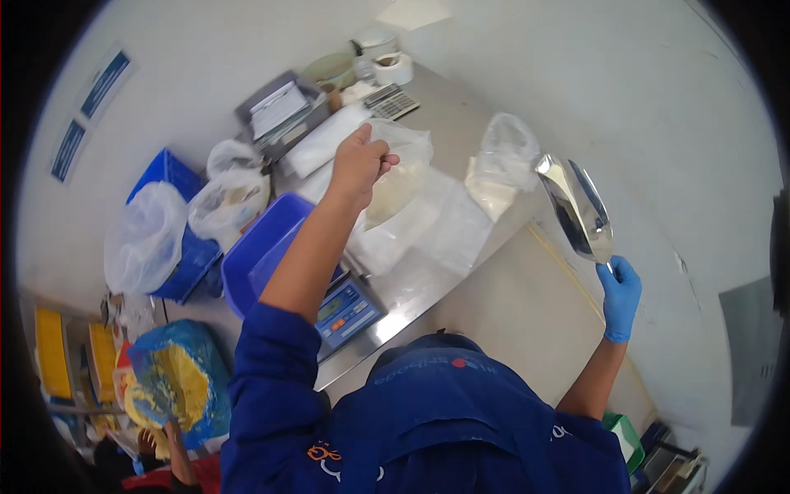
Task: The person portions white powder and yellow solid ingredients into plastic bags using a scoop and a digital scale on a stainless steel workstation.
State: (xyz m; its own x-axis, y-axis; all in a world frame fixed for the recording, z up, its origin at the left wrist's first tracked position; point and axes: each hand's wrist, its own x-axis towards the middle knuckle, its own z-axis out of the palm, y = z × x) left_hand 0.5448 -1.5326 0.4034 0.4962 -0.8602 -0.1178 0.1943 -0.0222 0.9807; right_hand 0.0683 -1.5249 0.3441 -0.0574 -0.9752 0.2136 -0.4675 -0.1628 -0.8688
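My bare left hand (363, 162) grips the top of a clear plastic bag (398, 185) with pale contents, held up over the steel table (453, 86). In my right hand (620, 296), gloved in blue, is the handle of a shiny metal scoop (575, 207), raised beside the wall to the right of the table. Flat clear plastic bags (457, 228) lie under the held bag. Partly behind my left forearm are a blue plastic tub (262, 247) and a digital scale (347, 312). Another bag with pale contents (494, 191) rests near the table's right edge.
A calculator (392, 102), a tape roll (393, 69) and a grey bin of papers (281, 111) stand at the back. Left are a blue crate (191, 262) and open plastic bags (228, 200). At lower left, a co-worker's hands (173, 435) are by a blue bag of yellow material (213, 370).
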